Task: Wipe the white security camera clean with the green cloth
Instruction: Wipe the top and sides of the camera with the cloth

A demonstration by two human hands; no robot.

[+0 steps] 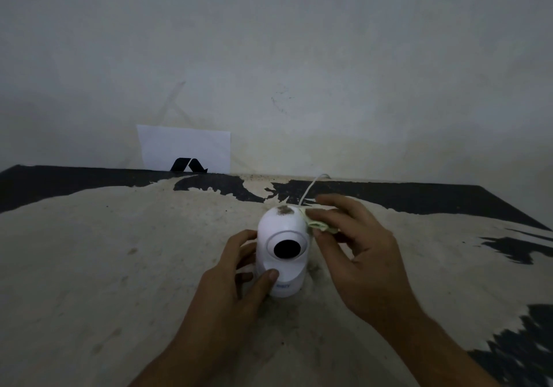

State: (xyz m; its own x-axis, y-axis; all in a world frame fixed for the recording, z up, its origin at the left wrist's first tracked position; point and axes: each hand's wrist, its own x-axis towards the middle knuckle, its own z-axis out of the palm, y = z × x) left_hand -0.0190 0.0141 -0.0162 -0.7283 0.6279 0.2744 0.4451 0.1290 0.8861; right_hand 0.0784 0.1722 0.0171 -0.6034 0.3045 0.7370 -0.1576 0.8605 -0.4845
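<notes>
At the far left, a white sheet of paper [185,150] with a black mark leans against the wall at the back edge of the table [89,267], whose dark surface is worn pale over most of its middle. Moving right, the left hand [236,285] wraps the lower body of the white security camera [281,255], thumb pressed on its front just under the black lens, fingers curled around its left side. The camera stands upright near the middle of the table, lens facing the wearer, with a brownish patch of dirt [284,210] on its crown. A white cable [311,189] runs from behind it toward the back edge. To its right, the right hand [356,246] pinches the bunched green cloth [318,222] between thumb and fingertips, touching the upper right of the dome, just beside the dirt.

The camera looks light, smooth and probably slippery, so it would likely tip or skid under a wipe; holding it by the base seems the safest grip. The cloth is soft and small, best kept wadded.
</notes>
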